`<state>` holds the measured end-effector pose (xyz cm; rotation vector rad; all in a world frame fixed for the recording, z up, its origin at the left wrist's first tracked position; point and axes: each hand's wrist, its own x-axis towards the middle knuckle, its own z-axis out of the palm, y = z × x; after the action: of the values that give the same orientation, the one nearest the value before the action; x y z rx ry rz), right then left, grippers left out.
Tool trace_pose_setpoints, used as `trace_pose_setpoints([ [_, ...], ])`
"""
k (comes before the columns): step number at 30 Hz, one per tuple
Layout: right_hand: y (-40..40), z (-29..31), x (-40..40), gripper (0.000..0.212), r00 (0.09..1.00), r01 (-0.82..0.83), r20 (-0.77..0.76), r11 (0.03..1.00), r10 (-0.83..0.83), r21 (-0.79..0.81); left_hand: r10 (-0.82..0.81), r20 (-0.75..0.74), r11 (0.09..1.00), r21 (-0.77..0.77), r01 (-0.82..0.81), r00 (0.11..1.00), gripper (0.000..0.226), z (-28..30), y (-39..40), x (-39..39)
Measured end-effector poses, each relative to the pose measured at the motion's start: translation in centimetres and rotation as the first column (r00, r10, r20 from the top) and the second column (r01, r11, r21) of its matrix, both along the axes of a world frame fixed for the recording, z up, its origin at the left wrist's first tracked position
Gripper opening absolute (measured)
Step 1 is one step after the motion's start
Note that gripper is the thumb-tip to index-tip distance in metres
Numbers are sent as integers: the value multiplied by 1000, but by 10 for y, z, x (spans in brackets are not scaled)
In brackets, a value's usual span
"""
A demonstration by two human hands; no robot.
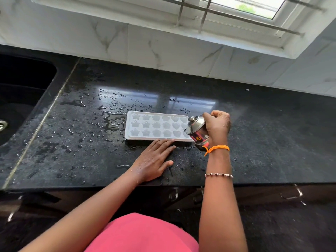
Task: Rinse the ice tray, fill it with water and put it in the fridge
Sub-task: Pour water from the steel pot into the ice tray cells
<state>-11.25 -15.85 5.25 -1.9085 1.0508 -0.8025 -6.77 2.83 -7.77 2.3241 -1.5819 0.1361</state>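
1. Head view, item one: my white ice tray [158, 126] lay flat on the black stone countertop [263, 135], long side towards me, roughly mid-counter. Its moulds were star, flower and heart shapes in three rows.
2. My left hand [154, 160] lay palm down on the counter, fingers straight and together, thumb out to the side. The fingertips [163, 142] reached the tray's near edge; I gripped nothing with it. Water beads sat on its back.
3. My right hand [217, 126] was curled round a small steel lidded jug [197, 129], held tilted with its knobbed lid towards the tray's right end. The jug hung over the tray's right corner. A thin stream of water seemed to run from it into the end moulds, though it was too fine to be sure.
4. My right wrist carried an orange thread [217, 148], and a beaded bracelet [219, 175] further up the forearm.
5. Water drops and a small puddle [116, 121] lay just left of the tray, with scattered drops beyond it.
6. A dark sink [21, 91] was set in the counter at far left.
7. White marbled wall tiles [163, 46] ran behind, under a barred window [241, 8].
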Motion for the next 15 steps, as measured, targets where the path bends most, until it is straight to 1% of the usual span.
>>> trace_pose_setpoints([
  [5, -4, 0, -1, 38, 1000, 18, 10, 1000, -19, 16, 4, 11, 1000, -2, -4, 1000, 58, 1, -1, -1],
  [9, -8, -3, -2, 40, 997, 2, 74, 997, -7, 73, -2, -2, 1000, 7, 2, 1000, 58, 1, -1, 0],
  [12, -11, -4, -5, 43, 983, -16, 180, 979, -21, 201, -5, -9, 1000, 10, 5, 1000, 58, 1, -1, -1],
  [15, -15, -4, -8, 45, 935, -55, 345, 930, -79, 362, 8, 6, 1000, -3, -8, 1000, 59, 3, -1, -3],
])
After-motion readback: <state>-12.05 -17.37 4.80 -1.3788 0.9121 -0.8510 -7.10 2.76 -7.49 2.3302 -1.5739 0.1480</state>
